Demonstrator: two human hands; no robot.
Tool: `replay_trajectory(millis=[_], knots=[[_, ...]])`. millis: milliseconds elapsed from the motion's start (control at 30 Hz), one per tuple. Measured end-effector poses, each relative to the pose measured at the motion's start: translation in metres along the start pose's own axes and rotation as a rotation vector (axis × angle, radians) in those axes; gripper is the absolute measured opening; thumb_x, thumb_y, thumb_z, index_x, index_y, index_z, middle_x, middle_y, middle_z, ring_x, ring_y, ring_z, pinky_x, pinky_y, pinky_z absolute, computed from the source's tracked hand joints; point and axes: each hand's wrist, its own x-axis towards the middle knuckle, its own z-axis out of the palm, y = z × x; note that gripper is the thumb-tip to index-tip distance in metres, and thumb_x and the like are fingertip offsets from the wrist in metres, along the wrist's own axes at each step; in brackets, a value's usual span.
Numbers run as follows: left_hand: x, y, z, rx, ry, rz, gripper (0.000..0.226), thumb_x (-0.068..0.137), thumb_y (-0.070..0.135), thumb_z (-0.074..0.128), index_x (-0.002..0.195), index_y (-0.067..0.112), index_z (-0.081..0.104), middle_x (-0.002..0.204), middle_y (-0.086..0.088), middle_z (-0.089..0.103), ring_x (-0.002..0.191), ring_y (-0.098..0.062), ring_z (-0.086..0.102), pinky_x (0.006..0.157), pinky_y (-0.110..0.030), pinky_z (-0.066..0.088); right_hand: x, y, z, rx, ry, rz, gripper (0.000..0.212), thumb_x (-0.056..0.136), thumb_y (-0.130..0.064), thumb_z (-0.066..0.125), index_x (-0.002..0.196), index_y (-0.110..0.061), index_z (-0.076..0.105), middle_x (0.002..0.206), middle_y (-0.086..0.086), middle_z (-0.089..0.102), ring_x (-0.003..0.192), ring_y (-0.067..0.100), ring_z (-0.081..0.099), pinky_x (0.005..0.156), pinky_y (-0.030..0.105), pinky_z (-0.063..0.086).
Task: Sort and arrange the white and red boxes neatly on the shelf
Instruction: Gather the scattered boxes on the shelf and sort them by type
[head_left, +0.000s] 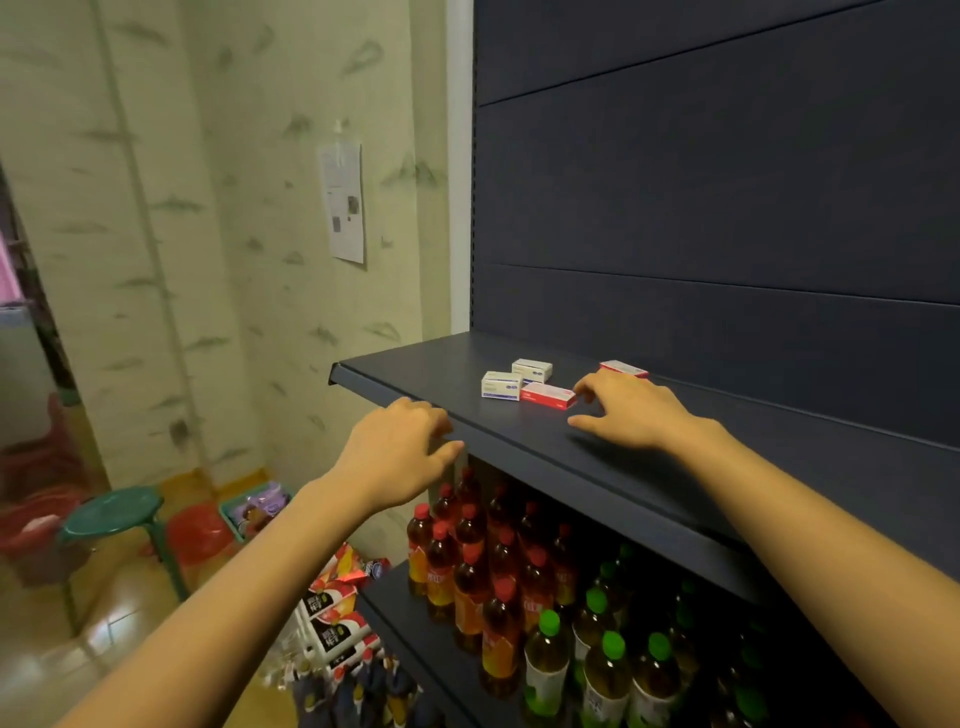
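While both forearms reached up from below, bottles (498, 597) with red and green caps stood packed on the lower shelf (415, 639). The left hand (400, 452) lay at the front lip of the dark upper shelf (415, 364), fingers loosely curled, holding nothing. Further in, the right hand (631, 410) rested on the shelf top, fingers spread and relaxed, gripping nothing. Its fingertips were at the right end of the near red box (549, 396); contact could not be told. That box lay flat, red on top with a white side. Just left of it sat a white box (501, 385) with blue print, and a second white box (532, 370) sat just behind. The far red box (623, 368) lay beyond the right hand, apart from the others.
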Motion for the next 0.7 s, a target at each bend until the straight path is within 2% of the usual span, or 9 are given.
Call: replay_trajectory(millis=[133,267,400,533,700], knots=[[0.042,-0.019,0.013,-0.017,-0.022,0.001,0.036,0.091,0.043,0.045,0.112,0.016,0.059,0.114,-0.002,0.063,0.108,-0.021,0.053,0.088,-0.037,0.047,0.048,0.008,0.011,-0.036,-0.048,0.048,0.057,0.086,-0.051,0.053,0.130,-0.016,0.045,0.133,0.005,0.050,0.119,0.024,0.049,0.088,0.037,0.044],[0.085,-0.030,0.029,-0.071,-0.091,0.021,0.039,0.091,0.042,0.046,0.119,0.015,0.055,0.122,-0.002,0.059,0.113,-0.020,0.051,0.093,-0.037,0.045,0.077,0.018,0.024,-0.055,-0.152,0.044,0.051,0.082,-0.058,0.053,0.111,-0.016,0.050,0.121,0.005,0.054,0.101,0.021,0.052,0.078,0.033,0.043],[0.126,-0.038,0.049,-0.165,-0.109,0.043,0.041,0.088,0.043,0.051,0.120,0.016,0.053,0.123,-0.001,0.057,0.110,-0.017,0.052,0.089,-0.034,0.045,0.096,0.024,0.036,-0.070,-0.237,0.012,0.047,0.087,-0.054,0.048,0.120,-0.019,0.052,0.124,0.003,0.052,0.109,0.020,0.052,0.090,0.037,0.045],[0.159,-0.042,0.063,-0.272,-0.212,0.104,0.052,0.083,0.042,0.061,0.126,0.016,0.048,0.129,-0.003,0.052,0.113,-0.018,0.050,0.093,-0.032,0.042,0.096,0.036,0.027,-0.158,-0.167,-0.010,0.045,0.089,-0.052,0.046,0.122,-0.022,0.048,0.125,0.000,0.050,0.113,0.019,0.049,0.082,0.031,0.041],[0.192,-0.046,0.080,-0.429,-0.401,0.171,0.065,0.076,0.033,0.072,0.132,0.016,0.043,0.134,-0.003,0.047,0.118,-0.017,0.049,0.101,-0.031,0.040,0.074,0.055,0.011,-0.166,-0.061,0.082,0.048,0.089,-0.052,0.045,0.128,-0.024,0.042,0.127,-0.003,0.046,0.111,0.018,0.050,0.077,0.031,0.040]])
